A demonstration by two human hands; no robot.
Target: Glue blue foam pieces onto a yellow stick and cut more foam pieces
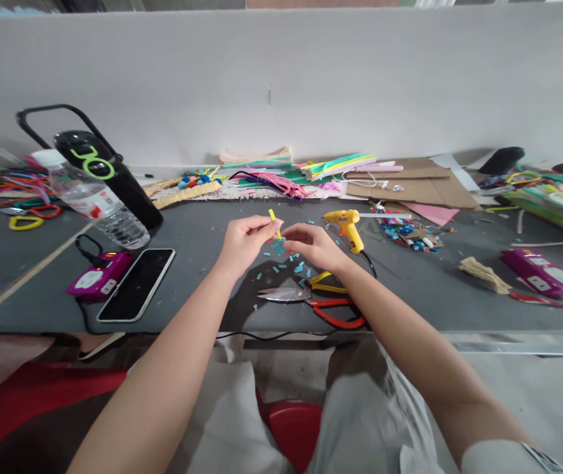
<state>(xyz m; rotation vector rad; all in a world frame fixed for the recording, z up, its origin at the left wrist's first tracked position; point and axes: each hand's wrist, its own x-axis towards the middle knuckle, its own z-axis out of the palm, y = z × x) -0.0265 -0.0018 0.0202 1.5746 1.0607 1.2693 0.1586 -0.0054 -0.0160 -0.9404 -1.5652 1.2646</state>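
My left hand [251,240] is closed in a pinch on a short yellow strip [274,224], which stands nearly upright between thumb and fingertips. At the strip's lower end is a small light-blue clump [279,246]; whether it is joined to the strip, I cannot tell. My right hand [315,245] has its fingers curled and drawn together right beside the clump; what its fingertips hold, if anything, is hidden. Small blue cut bits [299,267] lie scattered below both hands. Scissors [311,297] with one red and one yellow handle lie beneath my right forearm, blades pointing left.
A yellow glue gun [348,227] with a cord lies right of my hands. To the left are a phone [137,284], a purple power bank [101,275], a clear water bottle [96,204] and a black flask [113,174]. Craft strips [335,166] and cardboard [409,183] line the wall.
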